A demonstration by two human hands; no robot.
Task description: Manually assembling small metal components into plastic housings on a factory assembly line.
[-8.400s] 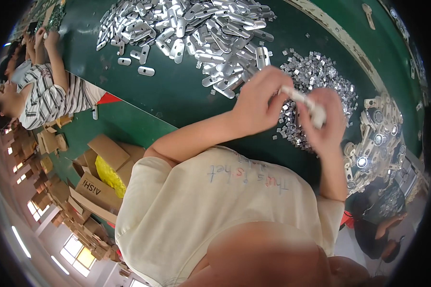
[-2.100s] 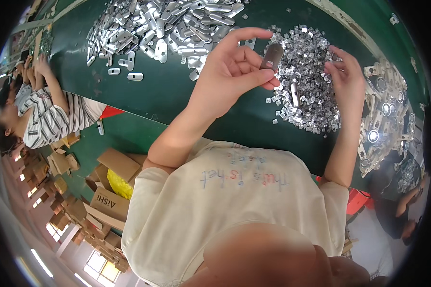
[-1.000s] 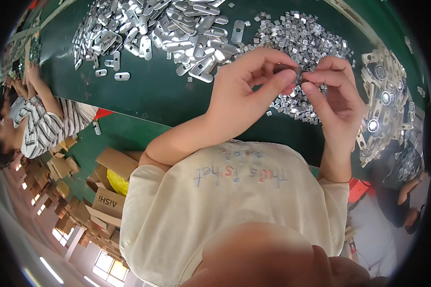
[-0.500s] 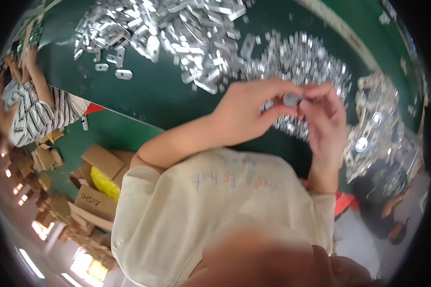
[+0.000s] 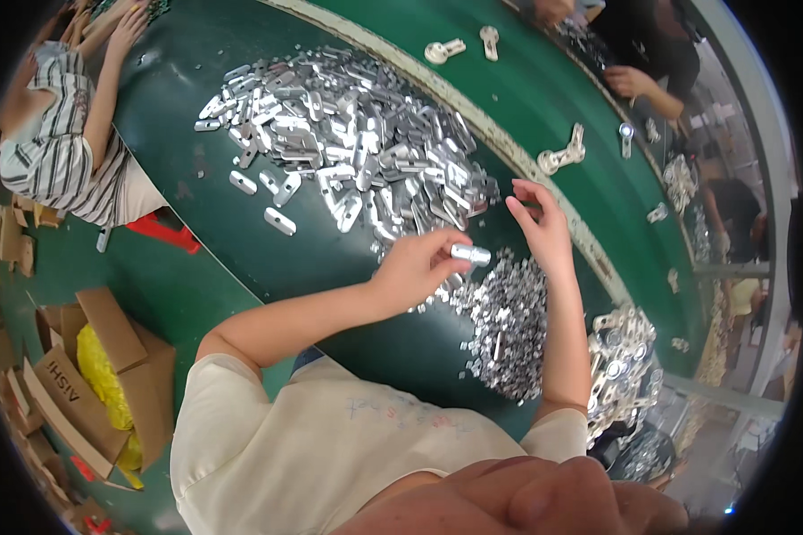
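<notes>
My left hand (image 5: pixel 417 270) pinches a short, shiny metal bracket (image 5: pixel 470 255) between thumb and fingers, just above the table. My right hand (image 5: pixel 544 225) is raised ahead and to the right of it, its fingers curved and apart with nothing between them. Close beyond the left hand spreads a large heap of long silver metal plates (image 5: pixel 366 169) with slots in them. Right of and below the held bracket lies a dense pile of small silver metal pieces (image 5: pixel 501 334); my right forearm passes over its right edge.
A pale raised rail (image 5: pixel 446 85) separates the dark green table from a green conveyor belt (image 5: pixel 509 98) carrying scattered metal assemblies (image 5: pixel 562 153). More assemblies (image 5: pixel 629 357) are heaped beyond my right forearm. Other people's hands work across the belt and at far left. An open carton (image 5: pixel 143 374) stands lower left.
My right hand has come off the metal bracket and moved away forward, its fingers now apart. The left hand still holds the bracket. The whole view has swung toward the conveyor belt.
</notes>
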